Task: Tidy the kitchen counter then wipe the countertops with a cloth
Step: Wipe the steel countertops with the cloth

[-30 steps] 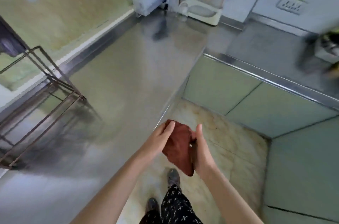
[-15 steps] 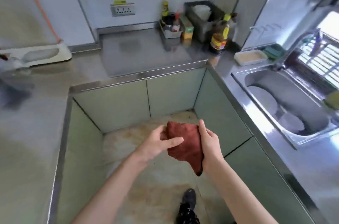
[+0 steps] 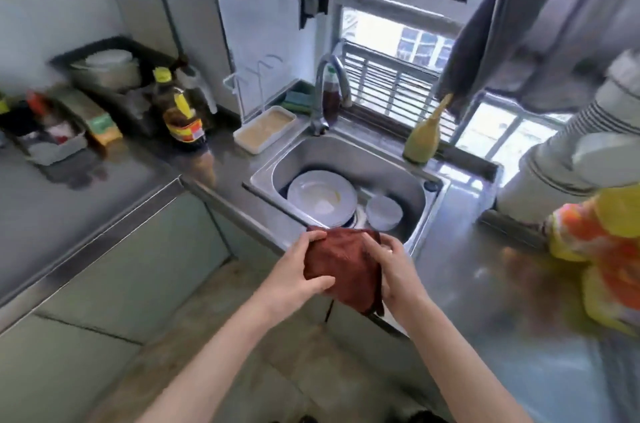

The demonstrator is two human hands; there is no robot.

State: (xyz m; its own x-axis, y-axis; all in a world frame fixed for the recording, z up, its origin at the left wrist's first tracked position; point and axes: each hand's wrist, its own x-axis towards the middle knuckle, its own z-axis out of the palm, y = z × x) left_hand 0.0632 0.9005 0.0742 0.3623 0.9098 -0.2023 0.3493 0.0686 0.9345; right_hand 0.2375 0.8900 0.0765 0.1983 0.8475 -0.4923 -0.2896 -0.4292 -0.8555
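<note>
A dark red cloth (image 3: 346, 266) hangs folded between both hands, just in front of the sink's near rim. My left hand (image 3: 298, 270) grips its left side, thumb curled over the front. My right hand (image 3: 394, 263) pinches its right edge, fingers tucked behind. The steel countertop (image 3: 104, 187) runs along the left wall and continues right of the sink (image 3: 419, 200).
In the sink lie a white plate (image 3: 322, 197) and a small bowl (image 3: 384, 213), under a tap (image 3: 329, 90). An oil bottle (image 3: 180, 114), a condiment tray (image 3: 52, 142), a white soap dish (image 3: 265, 129) and a yellow-green bottle (image 3: 422, 138) stand around. An orange-yellow bag (image 3: 602, 249) lies at right.
My view has swung right from the left counter to the sink. Both hands kept hold of the red cloth and now carry it up to the sink's front rim.
</note>
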